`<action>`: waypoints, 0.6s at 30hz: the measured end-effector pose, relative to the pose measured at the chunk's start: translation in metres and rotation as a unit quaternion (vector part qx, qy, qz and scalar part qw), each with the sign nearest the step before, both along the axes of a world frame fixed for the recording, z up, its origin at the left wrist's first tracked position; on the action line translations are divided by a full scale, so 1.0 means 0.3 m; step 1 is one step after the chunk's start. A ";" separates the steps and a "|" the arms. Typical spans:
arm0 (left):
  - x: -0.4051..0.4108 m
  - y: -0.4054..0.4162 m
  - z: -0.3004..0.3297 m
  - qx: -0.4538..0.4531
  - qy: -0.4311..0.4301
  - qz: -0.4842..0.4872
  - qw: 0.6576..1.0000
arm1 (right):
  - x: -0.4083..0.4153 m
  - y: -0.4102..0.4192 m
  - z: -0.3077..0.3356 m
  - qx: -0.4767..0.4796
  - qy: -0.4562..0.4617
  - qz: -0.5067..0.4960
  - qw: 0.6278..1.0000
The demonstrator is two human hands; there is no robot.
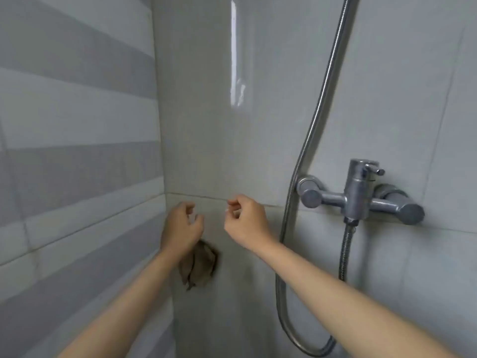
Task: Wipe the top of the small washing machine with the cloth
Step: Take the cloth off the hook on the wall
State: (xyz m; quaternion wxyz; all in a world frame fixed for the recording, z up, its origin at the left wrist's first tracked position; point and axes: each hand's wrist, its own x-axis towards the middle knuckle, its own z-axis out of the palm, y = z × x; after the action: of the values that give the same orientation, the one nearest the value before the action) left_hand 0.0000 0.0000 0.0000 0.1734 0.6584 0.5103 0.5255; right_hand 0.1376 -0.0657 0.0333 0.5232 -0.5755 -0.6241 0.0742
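Note:
A brownish-grey cloth (200,267) hangs crumpled against the tiled wall near the corner. My left hand (180,226) is raised just above and in front of its top edge, fingers loosely curled and apart, holding nothing. Level with it and slightly to the right, my right hand (246,223) also has its fingers curled with a gap between thumb and forefinger and nothing visibly in them. Neither hand touches the cloth. The small washing machine is not in view.
A chrome shower mixer tap (361,197) juts from the wall at the right. Its metal hose (286,228) loops down just right of my right forearm. Striped grey tiles (77,151) cover the left wall, which meets the back wall in a corner.

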 end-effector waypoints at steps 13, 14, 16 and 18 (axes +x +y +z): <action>-0.159 0.138 -0.403 -0.352 -0.137 -0.053 0.925 | -0.159 0.269 -0.474 -0.359 0.298 -0.060 0.882; -0.148 0.148 -0.414 -0.361 -0.169 -0.057 0.915 | -0.170 0.278 -0.491 -0.362 0.324 -0.062 0.872; -0.129 0.165 -0.428 -0.364 -0.211 -0.059 0.905 | -0.187 0.306 -0.530 -0.353 0.359 -0.074 0.861; -0.124 0.188 -0.451 -0.361 -0.222 -0.056 0.904 | -0.203 0.323 -0.551 -0.340 0.374 -0.092 0.858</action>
State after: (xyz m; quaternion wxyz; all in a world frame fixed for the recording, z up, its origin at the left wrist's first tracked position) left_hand -0.0371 0.0564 -0.1354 0.5373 0.4444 0.5754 0.4275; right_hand 0.0766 0.0311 -0.1321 0.4936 -0.7010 -0.2619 0.4432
